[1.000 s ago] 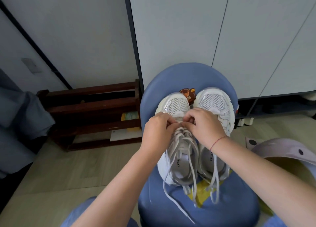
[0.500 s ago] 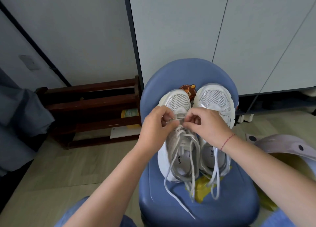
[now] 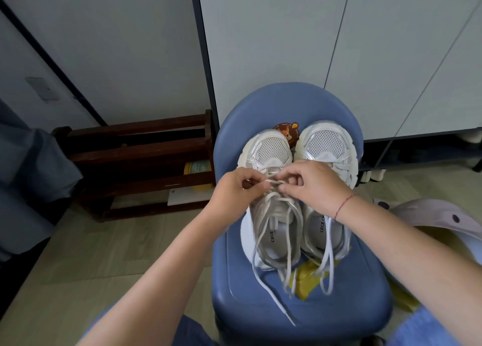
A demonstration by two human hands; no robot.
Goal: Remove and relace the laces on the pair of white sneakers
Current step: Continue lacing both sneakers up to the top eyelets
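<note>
view from a head-worn camera looking down at two bare forearms reaching forward over a small blue chair (image 3: 234, 280); a pair of white sneakers sits side by side on its seat, toes pointing away toward the chair back; the left sneaker (image 3: 271, 152) and the right sneaker (image 3: 326, 142) touch along their inner edges, both with mesh toe panels; both hands meet over the left sneaker, just behind its toe panel; the left hand (image 3: 240, 186) has its fingers curled, the grip pinching a short stretch of white lace (image 3: 271, 181) between thumb and forefinger; the right hand (image 3: 313, 186) mirrors it, its grip pinching the same lace from the other side, the other fingers curled loosely above; a thin red string (image 3: 344, 204) circles the right wrist; below the hands the lace runs slack in long loops over the shoe opening, and its loose ends (image 3: 263, 288) trail across the seat to the front edge; the right sneaker's lace ends (image 3: 328, 267) hang over its heel onto the seat; a yellow flat item (image 3: 310, 280) lies under the heels; a round bear sticker (image 3: 287, 134) shows on the chair back between the toes; a dark wooden rack (image 3: 135, 157) stands on the pale floor (image 3: 91, 246) to the left, against a grey wall; grey cabinet doors (image 3: 273, 45) rise behind the chair; a pale lilac curved object (image 3: 438, 212) sits at the right edge
</note>
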